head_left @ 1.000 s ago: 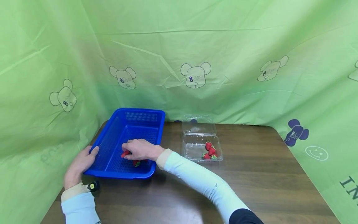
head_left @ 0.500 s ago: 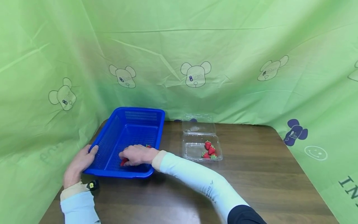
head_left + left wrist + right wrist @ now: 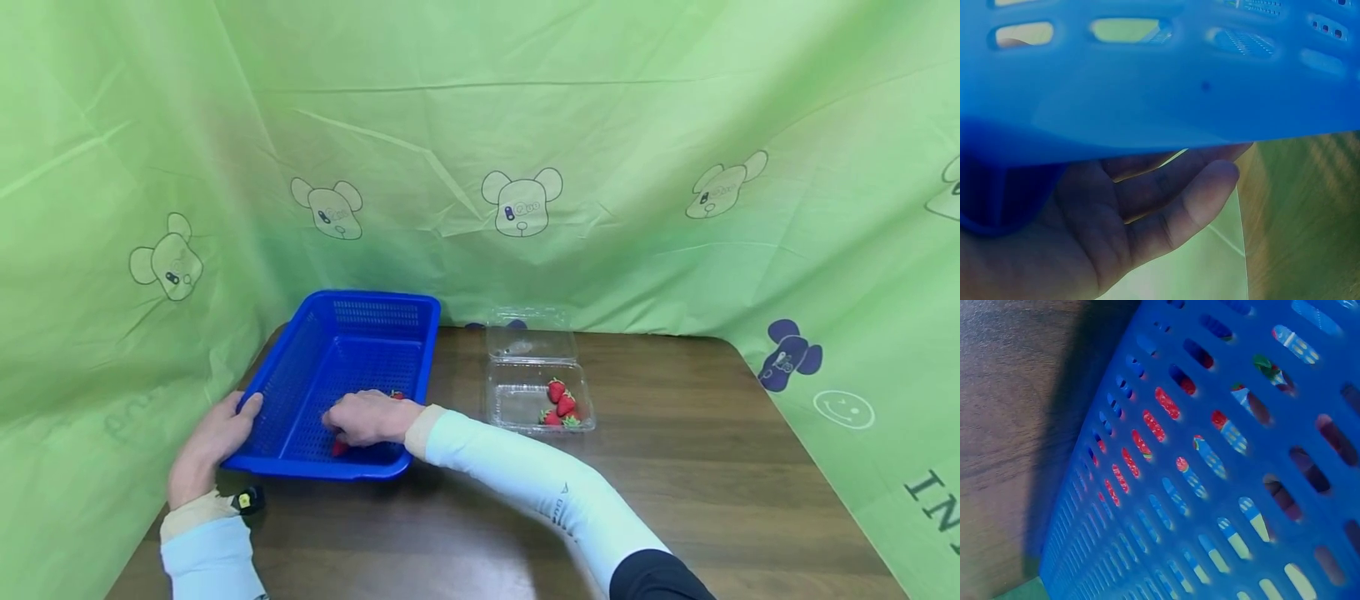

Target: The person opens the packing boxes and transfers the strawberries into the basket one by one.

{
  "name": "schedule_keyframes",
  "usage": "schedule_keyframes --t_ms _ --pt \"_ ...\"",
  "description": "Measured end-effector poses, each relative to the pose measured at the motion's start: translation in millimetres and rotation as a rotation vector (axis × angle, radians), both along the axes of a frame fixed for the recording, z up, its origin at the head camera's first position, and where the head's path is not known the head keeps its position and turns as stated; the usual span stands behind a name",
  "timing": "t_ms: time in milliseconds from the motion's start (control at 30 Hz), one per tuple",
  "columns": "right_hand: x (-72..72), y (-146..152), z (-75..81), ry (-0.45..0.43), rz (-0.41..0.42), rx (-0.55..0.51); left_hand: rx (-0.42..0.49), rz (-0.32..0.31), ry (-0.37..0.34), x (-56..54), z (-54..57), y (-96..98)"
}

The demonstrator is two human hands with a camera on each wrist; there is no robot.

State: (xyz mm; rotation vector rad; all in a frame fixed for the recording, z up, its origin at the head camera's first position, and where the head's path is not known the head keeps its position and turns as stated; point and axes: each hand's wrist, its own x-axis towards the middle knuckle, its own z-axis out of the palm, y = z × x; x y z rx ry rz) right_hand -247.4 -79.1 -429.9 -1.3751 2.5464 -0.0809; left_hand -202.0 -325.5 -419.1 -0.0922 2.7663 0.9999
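Note:
My left hand (image 3: 222,429) grips the near left rim of a blue plastic basket (image 3: 330,468), thumb over the edge. In the left wrist view, the fingers (image 3: 1185,206) curl beneath the basket's wall (image 3: 1166,94). My right hand (image 3: 371,418) reaches down into the basket's near end. A red strawberry (image 3: 340,447) shows just below this hand; whether the fingers hold it is hidden. Another strawberry (image 3: 397,395) peeks out behind the wrist. In the right wrist view, strawberries (image 3: 1152,425) appear in red patches through the slotted basket wall (image 3: 1147,515).
A clear plastic clamshell box (image 3: 517,408) stands with its lid (image 3: 531,337) raised, right of the basket. Several strawberries (image 3: 564,404) lie in its right half. A small black object (image 3: 249,500) is by the left wrist. Green printed cloth (image 3: 600,125) hangs round the wooden table (image 3: 675,433).
My right hand has gone lower and nearer in the basket; the red strawberry at its fingertips a second ago now shows only partly, or another does. The left hand keeps its grip.

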Motion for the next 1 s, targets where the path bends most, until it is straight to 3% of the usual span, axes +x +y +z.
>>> schedule_keyframes --t_ms 200,400,600,1000 --pt "-1.4 7 5.3 0.068 0.008 -0.086 0.003 0.0 0.0 -0.9 -3.3 0.9" --pt "-8.8 28 23.4 0.151 0.007 -0.247 0.005 0.002 0.002 -1.0 -2.9 1.9" --pt "-18.3 60 42.9 0.193 -0.051 -0.373 0.01 0.008 -0.01 -0.2 0.1 1.7" --pt "-33.2 142 69.3 0.316 -0.074 -0.372 0.004 0.015 -0.018 3.0 -0.6 1.7"
